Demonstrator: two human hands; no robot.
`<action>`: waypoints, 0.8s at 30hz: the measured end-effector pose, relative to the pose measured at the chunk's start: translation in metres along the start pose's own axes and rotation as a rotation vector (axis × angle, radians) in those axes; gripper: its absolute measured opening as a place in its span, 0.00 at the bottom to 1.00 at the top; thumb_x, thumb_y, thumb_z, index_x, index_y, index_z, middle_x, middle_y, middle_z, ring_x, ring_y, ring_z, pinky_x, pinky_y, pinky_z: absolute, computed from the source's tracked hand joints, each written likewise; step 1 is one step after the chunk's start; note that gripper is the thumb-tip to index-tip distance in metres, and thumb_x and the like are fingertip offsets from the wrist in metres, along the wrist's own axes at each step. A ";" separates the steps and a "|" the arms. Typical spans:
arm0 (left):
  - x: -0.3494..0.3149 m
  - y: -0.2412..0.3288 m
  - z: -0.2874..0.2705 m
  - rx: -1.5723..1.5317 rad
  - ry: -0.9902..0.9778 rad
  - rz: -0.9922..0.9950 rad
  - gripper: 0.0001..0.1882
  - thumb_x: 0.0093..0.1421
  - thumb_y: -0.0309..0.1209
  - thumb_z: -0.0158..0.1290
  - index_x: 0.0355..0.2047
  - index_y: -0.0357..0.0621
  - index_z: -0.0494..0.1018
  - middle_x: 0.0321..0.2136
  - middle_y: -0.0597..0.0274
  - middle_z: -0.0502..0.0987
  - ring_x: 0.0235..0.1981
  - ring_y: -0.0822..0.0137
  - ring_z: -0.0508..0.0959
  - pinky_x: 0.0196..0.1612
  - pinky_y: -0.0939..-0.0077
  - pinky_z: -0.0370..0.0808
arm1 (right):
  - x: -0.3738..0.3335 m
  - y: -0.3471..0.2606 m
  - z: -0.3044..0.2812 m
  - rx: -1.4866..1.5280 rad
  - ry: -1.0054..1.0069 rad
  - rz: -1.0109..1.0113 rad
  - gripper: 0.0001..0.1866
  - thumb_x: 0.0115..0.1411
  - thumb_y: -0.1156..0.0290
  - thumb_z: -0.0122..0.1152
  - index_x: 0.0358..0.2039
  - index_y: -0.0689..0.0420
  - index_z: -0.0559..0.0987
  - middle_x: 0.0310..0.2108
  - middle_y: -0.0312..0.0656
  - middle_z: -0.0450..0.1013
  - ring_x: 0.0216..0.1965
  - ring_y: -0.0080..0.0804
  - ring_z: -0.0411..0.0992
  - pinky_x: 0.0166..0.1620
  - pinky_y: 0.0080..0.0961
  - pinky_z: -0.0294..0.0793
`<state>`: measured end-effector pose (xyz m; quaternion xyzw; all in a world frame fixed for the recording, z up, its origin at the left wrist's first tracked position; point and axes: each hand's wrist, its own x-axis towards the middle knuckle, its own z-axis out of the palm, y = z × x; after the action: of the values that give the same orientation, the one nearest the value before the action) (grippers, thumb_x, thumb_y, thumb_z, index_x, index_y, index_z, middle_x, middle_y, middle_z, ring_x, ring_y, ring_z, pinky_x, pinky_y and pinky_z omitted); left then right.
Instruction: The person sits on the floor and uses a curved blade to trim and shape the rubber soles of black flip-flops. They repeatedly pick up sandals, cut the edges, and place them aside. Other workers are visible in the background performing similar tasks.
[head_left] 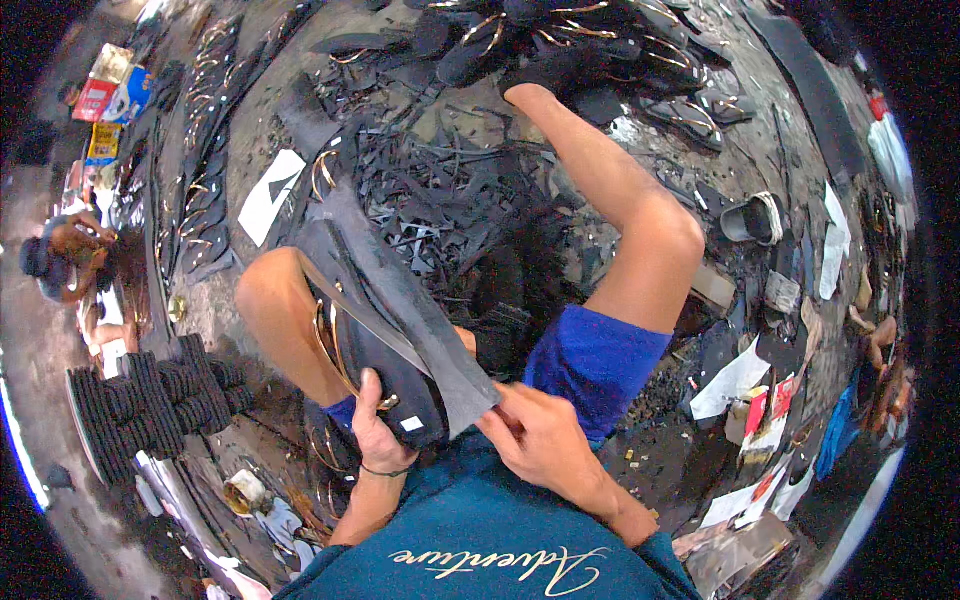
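Across my lap lies a black sandal [385, 375] with gold-edged straps and a small white sticker at its near end. My left hand [378, 435] grips this near end, its thumb pressed on top. A long dark grey sheet strip [425, 320] runs along the sandal's right side, from beyond my left knee back to my right hand. My right hand [540, 435] pinches the strip's near corner between thumb and fingers. The strip covers part of the sandal, and the fingers under the sandal are hidden.
Black offcuts [450, 200] are heaped between my legs. More gold-trimmed sandals [600, 50] lie at the far side, with a row of them [205, 200] at left. Ridged black soles [150, 410] are stacked at near left. Another person [75, 255] sits at far left.
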<state>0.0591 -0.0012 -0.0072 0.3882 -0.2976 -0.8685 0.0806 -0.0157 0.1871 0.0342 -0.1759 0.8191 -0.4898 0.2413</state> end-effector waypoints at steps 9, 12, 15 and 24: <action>-0.013 0.012 -0.001 0.093 0.064 -0.102 0.28 0.66 0.47 0.49 0.56 0.37 0.68 0.49 0.50 0.78 0.47 0.55 0.80 0.52 0.60 0.78 | 0.012 0.009 0.002 0.053 -0.058 0.003 0.15 0.62 0.67 0.62 0.48 0.54 0.80 0.27 0.46 0.77 0.24 0.38 0.77 0.29 0.32 0.78; -0.013 0.009 -0.010 0.158 0.045 -0.096 0.32 0.65 0.52 0.48 0.59 0.39 0.66 0.51 0.52 0.77 0.50 0.53 0.78 0.57 0.57 0.74 | 0.032 0.013 0.013 0.115 -0.083 -0.036 0.14 0.62 0.69 0.60 0.48 0.55 0.80 0.30 0.48 0.78 0.28 0.43 0.79 0.32 0.34 0.79; -0.013 0.010 0.000 -0.050 0.026 -0.139 0.26 0.66 0.51 0.48 0.52 0.41 0.71 0.42 0.56 0.80 0.35 0.61 0.82 0.33 0.64 0.83 | 0.047 0.031 0.041 0.163 0.056 -0.186 0.16 0.58 0.75 0.61 0.48 0.59 0.79 0.37 0.50 0.78 0.35 0.44 0.80 0.38 0.31 0.79; -0.015 0.014 0.028 -0.124 0.238 -0.080 0.24 0.67 0.52 0.47 0.43 0.42 0.74 0.30 0.61 0.81 0.23 0.69 0.81 0.17 0.71 0.81 | 0.131 0.058 0.120 0.196 0.167 -0.071 0.13 0.62 0.61 0.58 0.41 0.56 0.79 0.35 0.44 0.78 0.36 0.40 0.78 0.37 0.36 0.77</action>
<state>0.0475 0.0057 0.0251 0.4945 -0.2159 -0.8354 0.1045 -0.0584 0.0583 -0.0948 -0.1391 0.7777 -0.5888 0.1707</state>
